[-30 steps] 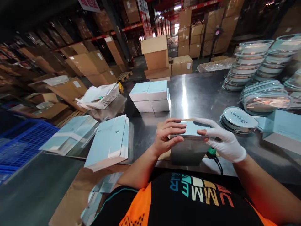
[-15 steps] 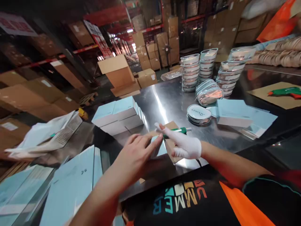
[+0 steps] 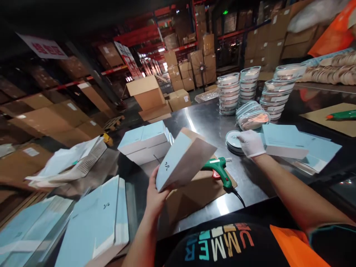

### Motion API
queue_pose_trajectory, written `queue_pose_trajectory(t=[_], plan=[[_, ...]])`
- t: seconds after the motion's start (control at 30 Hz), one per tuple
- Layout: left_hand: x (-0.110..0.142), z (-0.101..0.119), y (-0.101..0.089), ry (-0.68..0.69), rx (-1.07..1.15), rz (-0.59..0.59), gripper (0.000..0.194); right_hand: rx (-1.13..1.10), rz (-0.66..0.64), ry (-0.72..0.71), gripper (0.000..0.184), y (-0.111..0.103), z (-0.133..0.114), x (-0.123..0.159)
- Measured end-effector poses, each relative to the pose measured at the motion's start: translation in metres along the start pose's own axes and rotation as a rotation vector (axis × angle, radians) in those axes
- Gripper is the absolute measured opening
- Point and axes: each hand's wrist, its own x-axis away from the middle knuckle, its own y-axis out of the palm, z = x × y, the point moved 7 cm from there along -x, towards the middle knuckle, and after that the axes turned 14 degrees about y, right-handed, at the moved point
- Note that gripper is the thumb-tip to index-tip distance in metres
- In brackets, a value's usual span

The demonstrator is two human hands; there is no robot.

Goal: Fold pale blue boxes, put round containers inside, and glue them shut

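My left hand (image 3: 157, 194) grips a light-blue and white cardboard box (image 3: 178, 159) by its lower end and holds it tilted above the table. A small black mark shows on the box's blue face. My right hand (image 3: 251, 143), in a white glove with bare fingertips, has its fingers closed over the right edge of an oval tin (image 3: 233, 139) with lettering on its lid. That tin tops a low stack. Just behind the raised box, a green glue gun (image 3: 218, 168) lies on a brown cardboard sheet (image 3: 191, 191).
Stacked blue boxes (image 3: 143, 139) stand at the back left, with flat blue cartons (image 3: 91, 222) nearer me. Tall stacks of clear-wrapped oval tins (image 3: 228, 92) stand at the back right. Blue boxes (image 3: 285, 141) lie right of my glove. Another green glue gun (image 3: 343, 115) rests far right.
My left hand has taken up the blue box and lifted it, tilted. My right hand has moved from beside the left one rightward and away from me to the oval tins.
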Motion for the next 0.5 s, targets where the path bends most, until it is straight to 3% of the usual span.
queue_pose_trajectory(t=[0.13, 0.27, 0.33, 0.4, 0.5], plan=[[0.012, -0.014, 0.004, 0.019, -0.016, -0.020, 0.095, -0.043, -0.011, -0.016, 0.044, 0.003, 0.005, -0.007], [0.016, -0.019, 0.002, 0.011, -0.010, -0.022, 0.090, -0.179, -0.003, 0.048, 0.008, 0.027, 0.018, 0.009], [0.017, -0.019, 0.001, 0.009, -0.008, -0.015, 0.090, -0.223, 0.056, 0.089, 0.014, 0.025, 0.019, 0.012], [0.019, -0.020, -0.002, 0.001, -0.018, 0.001, 0.089, -0.278, 0.111, 0.133, 0.022, 0.007, 0.013, 0.012], [0.021, -0.024, -0.007, -0.023, -0.020, 0.047, 0.090, -0.460, 0.132, 0.105, 0.029, -0.051, -0.009, 0.018]])
